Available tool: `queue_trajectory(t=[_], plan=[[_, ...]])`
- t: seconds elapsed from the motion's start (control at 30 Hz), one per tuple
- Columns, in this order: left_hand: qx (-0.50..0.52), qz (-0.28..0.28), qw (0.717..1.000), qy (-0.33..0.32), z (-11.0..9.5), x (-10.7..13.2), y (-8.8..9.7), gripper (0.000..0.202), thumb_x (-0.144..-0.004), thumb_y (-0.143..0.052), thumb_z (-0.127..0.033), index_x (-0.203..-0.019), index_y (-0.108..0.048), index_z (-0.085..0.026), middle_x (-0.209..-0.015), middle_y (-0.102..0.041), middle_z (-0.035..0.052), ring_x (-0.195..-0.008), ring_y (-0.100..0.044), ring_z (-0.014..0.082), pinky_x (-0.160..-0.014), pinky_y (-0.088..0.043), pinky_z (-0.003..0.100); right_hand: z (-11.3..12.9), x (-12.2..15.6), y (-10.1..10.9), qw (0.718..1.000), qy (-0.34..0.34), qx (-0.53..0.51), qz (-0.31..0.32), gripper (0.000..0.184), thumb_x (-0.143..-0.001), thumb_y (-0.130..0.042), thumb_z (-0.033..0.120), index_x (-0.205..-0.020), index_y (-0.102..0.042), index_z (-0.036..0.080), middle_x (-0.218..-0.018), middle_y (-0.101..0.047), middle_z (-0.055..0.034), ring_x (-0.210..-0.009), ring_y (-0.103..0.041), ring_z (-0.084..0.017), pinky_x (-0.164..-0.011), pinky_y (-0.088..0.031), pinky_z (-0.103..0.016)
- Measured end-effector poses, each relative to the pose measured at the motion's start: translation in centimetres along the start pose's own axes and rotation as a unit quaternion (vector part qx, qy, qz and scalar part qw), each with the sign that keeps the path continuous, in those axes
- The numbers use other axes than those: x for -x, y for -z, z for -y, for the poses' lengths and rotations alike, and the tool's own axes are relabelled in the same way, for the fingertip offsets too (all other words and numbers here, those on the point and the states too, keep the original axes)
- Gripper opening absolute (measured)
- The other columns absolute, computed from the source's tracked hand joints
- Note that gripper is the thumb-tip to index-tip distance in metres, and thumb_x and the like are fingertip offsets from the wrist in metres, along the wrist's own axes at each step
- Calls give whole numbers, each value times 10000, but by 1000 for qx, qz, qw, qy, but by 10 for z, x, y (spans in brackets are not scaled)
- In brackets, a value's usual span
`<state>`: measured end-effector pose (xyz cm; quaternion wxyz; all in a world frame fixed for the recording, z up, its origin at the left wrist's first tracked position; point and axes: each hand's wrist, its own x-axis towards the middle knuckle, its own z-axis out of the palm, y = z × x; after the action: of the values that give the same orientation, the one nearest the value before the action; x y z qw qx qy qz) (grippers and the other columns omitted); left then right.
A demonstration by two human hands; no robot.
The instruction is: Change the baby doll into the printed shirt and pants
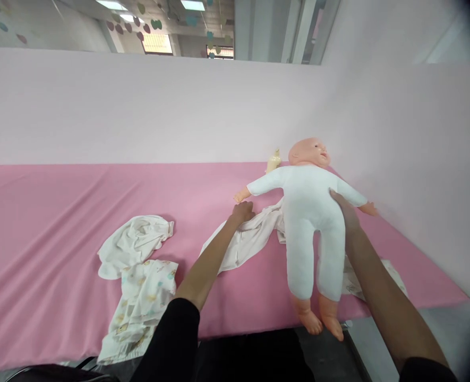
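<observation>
A baby doll with a white cloth body and bare plastic head, hands and feet is held up over the pink bed surface. My right hand grips its torso at the right side, thumb on the front and the other fingers hidden behind. A white baby garment lies spread on the pink sheet, partly behind the doll. My left hand is closed on the garment's upper edge, just below the doll's small hand; the fingertips are mostly hidden.
The pink sheet meets a white wall behind. A crumpled white garment and patterned baby clothes lie left. A pale yellow object stands near the doll's head. More white cloth lies under my right forearm.
</observation>
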<state>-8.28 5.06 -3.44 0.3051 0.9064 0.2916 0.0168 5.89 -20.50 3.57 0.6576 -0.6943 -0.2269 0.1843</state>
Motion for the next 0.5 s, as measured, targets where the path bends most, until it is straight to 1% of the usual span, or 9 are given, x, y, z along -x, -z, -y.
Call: queue_trajectory(t=[0.07,0.1,0.17,0.23,0.3,0.33,0.4,0.47,0.5], plan=[[-46,15,999,23,21,14,8,191,-772,-680,-254,-926,-643,-147,-1193,-641,183,-1201,-560,354,-1058,-358,481,-4,1,-11,1000,-3,-5,21,633,-807,-534,683,-1283,-591,271,-1063,-734,-119,-1107,-639,-368,-921,-570,-455],[-61,25,997,31,29,19,11,178,-757,-700,-272,-876,-642,-153,-1132,-663,169,-1162,-582,347,-1044,-371,472,-6,1,-16,1000,0,-5,27,641,-812,-519,696,-1281,-588,265,-1073,-732,-122,-1096,-644,-364,-905,-574,-444],[-77,46,995,39,41,26,16,159,-742,-720,-290,-781,-633,-163,-989,-694,132,-1039,-634,312,-977,-425,424,-7,3,-25,999,6,-11,34,629,-826,-513,695,-1258,-595,244,-1093,-728,-133,-1088,-647,-360,-890,-575,-423],[-81,48,995,43,49,26,21,143,-759,-706,-287,-739,-630,-168,-915,-699,106,-934,-656,272,-887,-463,364,-7,4,-33,999,8,-29,38,588,-838,-533,665,-1212,-612,218,-1085,-728,-147,-1094,-643,-363,-897,-570,-420],[-83,8,995,52,57,22,26,117,-829,-642,-287,-805,-649,-173,-984,-696,102,-965,-646,257,-864,-463,334,-6,3,-40,997,2,-59,48,535,-831,-584,627,-1147,-630,197,-1034,-735,-157,-1085,-642,-368,-910,-564,-432],[-83,-24,994,63,61,19,27,134,-877,-589,-289,-867,-656,-174,-1043,-688,106,-1015,-632,256,-879,-456,331,-5,3,-43,995,-4,-82,55,511,-818,-618,610,-1114,-636,193,-997,-739,-155,-1069,-646,-368,-913,-563,-441],[-79,-95,988,94,71,11,30,229,-964,-454,-287,-1013,-643,-168,-1142,-660,117,-1088,-603,249,-907,-444,325,-5,2,-51,987,-19,-143,77,474,-776,-693,572,-1062,-640,198,-926,-743,-134,-1020,-658,-357,-913,-564,-459],[-67,-151,978,129,81,5,29,307,-1007,-353,-279,-1117,-607,-146,-1181,-640,130,-1085,-601,238,-905,-442,322,-6,1,-59,974,-38,-195,106,456,-737,-747,537,-1033,-638,207,-870,-741,-108,-982,-665,-340,-912,-564,-473],[-60,-168,973,144,86,4,28,320,-1013,-340,-281,-1141,-593,-133,-1185,-635,137,-1067,-606,237,-896,-445,325,-7,0,-63,970,-47,-207,120,452,-727,-759,526,-1025,-636,210,-850,-738,-100,-975,-665,-334,-912,-563,-478]])
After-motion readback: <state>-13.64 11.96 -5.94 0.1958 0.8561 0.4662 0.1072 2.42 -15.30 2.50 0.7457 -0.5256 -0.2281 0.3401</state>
